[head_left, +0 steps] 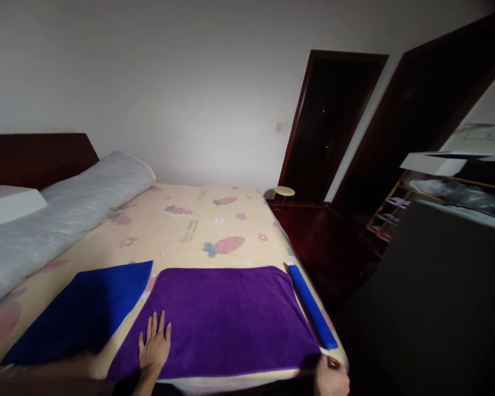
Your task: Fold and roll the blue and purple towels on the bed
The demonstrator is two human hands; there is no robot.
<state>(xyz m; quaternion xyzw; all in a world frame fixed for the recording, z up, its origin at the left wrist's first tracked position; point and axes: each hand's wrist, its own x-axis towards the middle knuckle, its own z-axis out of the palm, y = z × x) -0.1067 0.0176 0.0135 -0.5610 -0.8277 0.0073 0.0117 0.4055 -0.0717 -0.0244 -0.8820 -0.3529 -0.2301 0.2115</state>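
A purple towel point(226, 319) lies spread flat near the front edge of the bed. My left hand point(154, 344) rests palm down on its left part, fingers apart. At the towel's near right corner, my right hand point(332, 375) is closed, with the corner pinched at its fingertips. A dark blue cloth point(86, 308) lies flat to the left of the towel. Along the right side sits a long, narrow blue cloth point(311, 308), folded or rolled; which of the two I cannot tell.
The bed point(198, 225) has a cream sheet with carrot and flower prints. A grey bedding roll point(94, 192) and a white box point(14, 203) are at left. A stool point(284, 191) stands beyond the bed; a dark panel point(433, 308) rises at right, before a shelf point(390, 214).
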